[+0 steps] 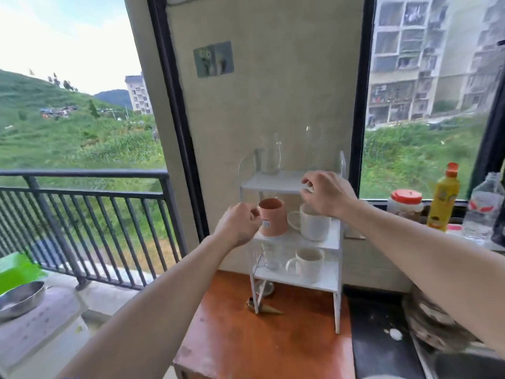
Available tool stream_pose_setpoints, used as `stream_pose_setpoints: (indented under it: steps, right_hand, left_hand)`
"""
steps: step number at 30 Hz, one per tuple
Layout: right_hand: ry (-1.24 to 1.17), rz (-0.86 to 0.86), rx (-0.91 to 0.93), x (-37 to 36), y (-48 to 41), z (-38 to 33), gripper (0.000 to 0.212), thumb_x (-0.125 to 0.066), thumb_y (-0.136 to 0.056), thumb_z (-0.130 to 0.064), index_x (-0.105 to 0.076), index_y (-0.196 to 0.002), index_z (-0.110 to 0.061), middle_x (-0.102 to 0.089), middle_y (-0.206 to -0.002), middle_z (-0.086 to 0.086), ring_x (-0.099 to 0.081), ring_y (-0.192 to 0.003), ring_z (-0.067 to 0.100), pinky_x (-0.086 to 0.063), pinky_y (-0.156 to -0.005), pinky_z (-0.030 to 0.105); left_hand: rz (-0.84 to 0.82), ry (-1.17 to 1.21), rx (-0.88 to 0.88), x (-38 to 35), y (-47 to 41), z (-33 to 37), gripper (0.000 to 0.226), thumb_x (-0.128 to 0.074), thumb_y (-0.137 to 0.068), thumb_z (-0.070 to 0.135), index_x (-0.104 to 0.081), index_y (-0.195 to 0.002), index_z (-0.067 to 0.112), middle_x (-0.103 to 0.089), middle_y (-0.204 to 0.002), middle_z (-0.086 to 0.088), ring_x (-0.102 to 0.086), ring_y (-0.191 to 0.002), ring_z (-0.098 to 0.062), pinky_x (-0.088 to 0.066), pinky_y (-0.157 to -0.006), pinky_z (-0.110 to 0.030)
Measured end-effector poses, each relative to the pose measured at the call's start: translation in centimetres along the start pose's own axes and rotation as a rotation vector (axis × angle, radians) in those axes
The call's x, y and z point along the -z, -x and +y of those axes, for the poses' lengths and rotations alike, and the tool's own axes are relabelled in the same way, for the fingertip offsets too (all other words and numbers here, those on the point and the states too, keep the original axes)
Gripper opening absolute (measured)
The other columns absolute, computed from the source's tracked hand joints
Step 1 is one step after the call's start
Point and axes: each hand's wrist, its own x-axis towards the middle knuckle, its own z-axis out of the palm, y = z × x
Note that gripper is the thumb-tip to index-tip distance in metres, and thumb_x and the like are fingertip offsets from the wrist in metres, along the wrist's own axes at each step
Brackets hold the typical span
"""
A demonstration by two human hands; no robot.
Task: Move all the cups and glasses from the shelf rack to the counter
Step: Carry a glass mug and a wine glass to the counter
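Head camera: a person's left hand [240, 222], fingers curled and pinched at its rim, meets the upright pink cup [272, 217] on the shelf rack [322, 243] middle tier; the right hand [325, 192], fingers loosely bent, hovers above the white mug [314, 224].

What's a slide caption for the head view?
Both hands reach a white shelf rack: left hand at pink cup, right hand above white mug.

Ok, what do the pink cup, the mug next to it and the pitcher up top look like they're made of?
Pink cup: probably matte plastic, going by its dull, even colour and the sticker on its side. White mug: looks like glazed ceramic, with thick walls and a soft sheen. Pitcher: clear glass or possibly clear plastic, since the wall shows through it.
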Motion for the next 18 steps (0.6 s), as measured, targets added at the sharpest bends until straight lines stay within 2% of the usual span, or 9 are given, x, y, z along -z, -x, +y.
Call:
stream_pose_setpoints:
  steps: [3, 6, 10, 13, 16, 18]
  right_hand:
    - [-0.073, 0.083, -0.074, -0.5, -4.4, 0.7, 0.033, -0.057, -0.089, -0.023, -0.064, -0.119, -0.012, -0.067, -0.118, 0.011, -0.062, -0.102, 0.033, -0.044, -0.079, 0.034]
    - [-0.117, 0.13, -0.208, -1.2, -7.4, 1.4, 0.042, -0.056, -0.09, -0.027, -0.057, -0.129, -0.009, -0.062, -0.126, 0.013, -0.057, -0.111, 0.033, -0.04, -0.093, 0.038]
    - [-0.201, 0.188, -0.403, -2.5, -10.7, 2.6, 0.047, -0.055, -0.088, -0.029, -0.052, -0.132, -0.01, -0.056, -0.13, 0.014, -0.054, -0.114, 0.033, -0.034, -0.08, 0.032]
    - [-0.377, 0.221, -0.585, -3.5, -13.3, 3.6, 0.047, -0.056, -0.087, -0.029, -0.052, -0.131, -0.015, -0.056, -0.128, 0.009, -0.055, -0.106, 0.029, -0.033, -0.076, 0.027]
    - [-0.558, 0.28, -0.735, -4.7, -15.6, 4.6, 0.043, -0.06, -0.085, -0.028, -0.054, -0.123, -0.01, -0.06, -0.115, 0.009, -0.059, -0.094, 0.029, -0.042, -0.07, 0.031]
    - [-0.623, 0.31, -0.804, -5.6, -16.7, 5.3, 0.039, -0.063, -0.082, -0.027, -0.059, -0.115, -0.007, -0.064, -0.105, 0.009, -0.063, -0.096, 0.032, -0.051, -0.075, 0.036]
  left_hand:
    - [0.114, 0.131, -0.014, 0.3, -5.5, 0.8, 0.016, -0.053, -0.083, 0.018, -0.067, -0.077, 0.015, -0.063, -0.067, 0.002, -0.056, -0.064, -0.016, -0.044, -0.056, -0.026]
    - [0.164, 0.25, -0.017, -0.1, -9.6, 1.4, 0.015, -0.056, -0.084, 0.017, -0.07, -0.082, 0.014, -0.064, -0.068, 0.002, -0.058, -0.069, -0.018, -0.047, -0.064, -0.027]
    - [0.2, 0.356, -0.041, -1.1, -14.7, 2.1, 0.015, -0.058, -0.084, 0.015, -0.069, -0.093, 0.012, -0.066, -0.082, 0.0, -0.061, -0.084, -0.022, -0.05, -0.077, -0.031]
    - [0.157, 0.492, -0.019, -2.0, -18.3, 2.4, 0.029, -0.057, -0.086, 0.016, -0.064, -0.114, 0.011, -0.064, -0.099, 0.002, -0.058, -0.093, -0.018, -0.046, -0.08, -0.027]
    - [0.079, 0.62, 0.008, -3.0, -21.5, 2.6, 0.037, -0.056, -0.087, 0.016, -0.059, -0.124, 0.01, -0.065, -0.113, -0.002, -0.058, -0.1, -0.019, -0.042, -0.082, -0.027]
    - [0.007, 0.731, 0.023, -3.4, -22.8, 2.8, 0.032, -0.055, -0.088, 0.016, -0.062, -0.118, 0.012, -0.064, -0.109, -0.004, -0.057, -0.096, -0.019, -0.041, -0.08, -0.028]
